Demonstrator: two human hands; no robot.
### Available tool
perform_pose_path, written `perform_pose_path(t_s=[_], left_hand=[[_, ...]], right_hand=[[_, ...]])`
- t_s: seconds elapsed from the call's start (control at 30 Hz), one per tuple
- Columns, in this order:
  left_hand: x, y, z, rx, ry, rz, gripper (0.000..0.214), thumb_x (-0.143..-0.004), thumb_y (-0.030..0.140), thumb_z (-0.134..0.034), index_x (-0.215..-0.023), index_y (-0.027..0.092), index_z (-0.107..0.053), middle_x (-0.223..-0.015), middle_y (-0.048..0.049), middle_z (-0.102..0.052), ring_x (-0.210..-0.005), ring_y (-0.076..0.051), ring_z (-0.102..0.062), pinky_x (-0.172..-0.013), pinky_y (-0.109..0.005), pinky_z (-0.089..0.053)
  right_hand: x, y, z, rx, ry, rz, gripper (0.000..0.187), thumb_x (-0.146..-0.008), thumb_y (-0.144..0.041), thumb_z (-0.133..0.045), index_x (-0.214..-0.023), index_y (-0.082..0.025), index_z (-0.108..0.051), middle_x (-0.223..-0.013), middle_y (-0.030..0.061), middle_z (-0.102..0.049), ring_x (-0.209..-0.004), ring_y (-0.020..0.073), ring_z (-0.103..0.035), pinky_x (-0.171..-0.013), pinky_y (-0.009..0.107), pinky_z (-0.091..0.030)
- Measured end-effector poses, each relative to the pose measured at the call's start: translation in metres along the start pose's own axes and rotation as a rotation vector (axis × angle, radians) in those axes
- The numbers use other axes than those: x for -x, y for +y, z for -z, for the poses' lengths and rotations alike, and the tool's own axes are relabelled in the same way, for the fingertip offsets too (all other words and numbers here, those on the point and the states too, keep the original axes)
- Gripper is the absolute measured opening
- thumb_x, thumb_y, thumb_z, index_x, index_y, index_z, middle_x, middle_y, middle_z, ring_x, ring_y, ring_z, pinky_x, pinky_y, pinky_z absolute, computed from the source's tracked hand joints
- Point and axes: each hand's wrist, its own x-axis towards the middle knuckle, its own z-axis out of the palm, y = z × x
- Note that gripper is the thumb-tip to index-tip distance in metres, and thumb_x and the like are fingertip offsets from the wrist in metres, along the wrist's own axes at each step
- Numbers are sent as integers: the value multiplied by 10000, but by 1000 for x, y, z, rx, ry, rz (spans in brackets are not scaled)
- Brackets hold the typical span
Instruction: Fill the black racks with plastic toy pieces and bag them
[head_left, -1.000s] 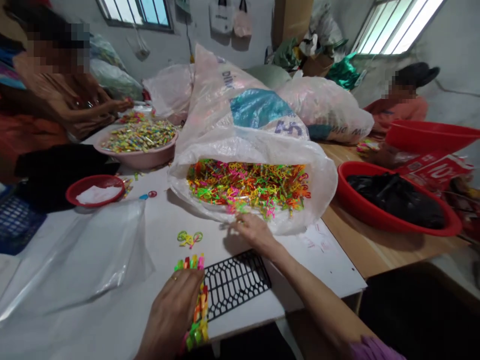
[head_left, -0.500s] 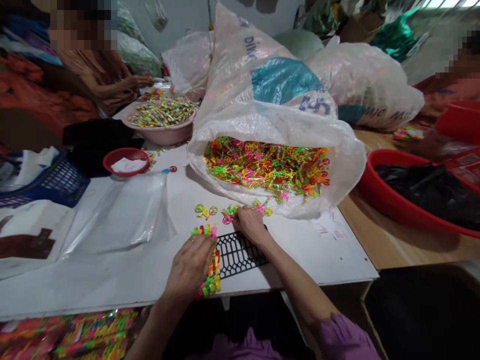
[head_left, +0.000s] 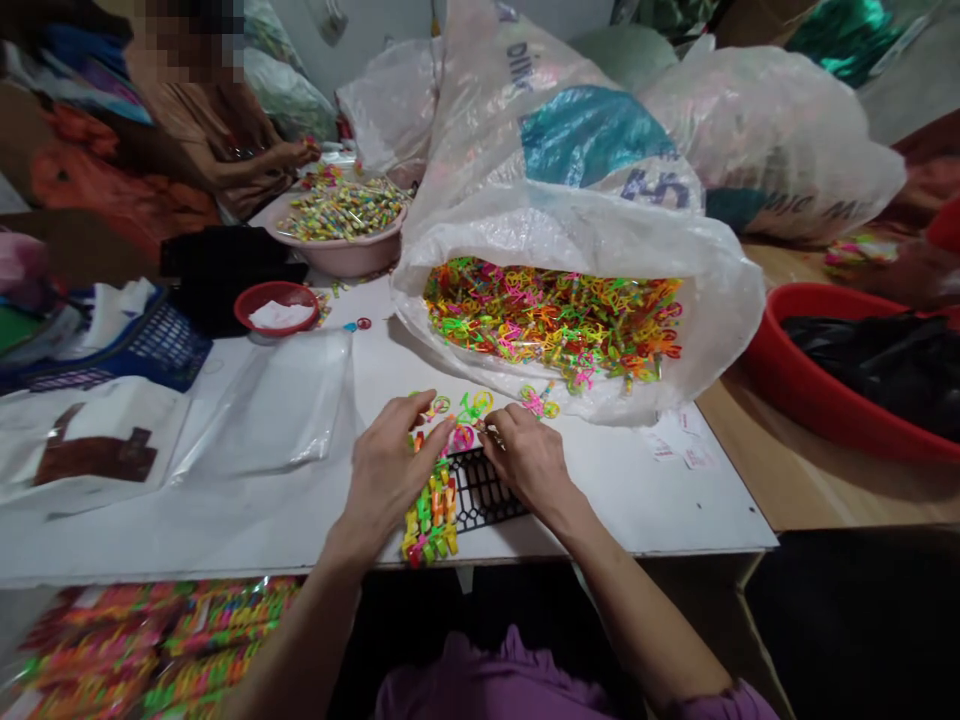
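My left hand (head_left: 394,465) is over the left end of a black plastic grid (head_left: 487,490), its thumb and index finger apart beside the small toys. Below that hand, rows of bright plastic pieces (head_left: 431,515) stand on the grid's left part. My right hand (head_left: 529,460) is at the grid's far edge with its fingertips pinched; what they hold is hidden. Between the hands lie a green and yellow toy bicycle (head_left: 475,407) and a pink wheeled piece (head_left: 463,437). Another pink and yellow toy bicycle (head_left: 540,402) lies just beyond my right hand.
Behind the hands, a large white sack (head_left: 600,230) opens toward me, full of colourful toys (head_left: 555,320). Clear plastic bags (head_left: 277,400) lie left. A pink basin (head_left: 360,255), a small red bowl (head_left: 276,305) and a red tub (head_left: 840,400) stand around. A person (head_left: 217,140) sits far left.
My left hand has risen off the plastic rows toward the loose toys, its thumb now apart from the fingers. The right hand stays near those toys. The view has shifted slightly.
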Motion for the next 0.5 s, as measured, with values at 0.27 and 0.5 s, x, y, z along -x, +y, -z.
perform_pose_path(t_s=[0.27, 0.5], left_hand=[[-7, 12, -21, 494, -200, 340, 416, -776, 406, -577, -1100, 145, -580, -886, -44, -678, -789, -161, -626, -735, -297, -505], [1, 16, -17, 564, -198, 449, 510, -725, 420, -634, -1159, 166, -545, -920, -41, -660, -805, -159, -627, -767, -316, -519]], right_hand=[[11, 0, 15, -105, 83, 99, 178, -911, -309, -425, -938, -198, -562, -862, 42, -584, -784, 145, -548, -661, 233, -386], [16, 1, 10, -316, 109, 87, 150, -896, -285, -455, -940, -198, -569, -862, 39, -589, -779, 138, -557, -669, 230, -410]])
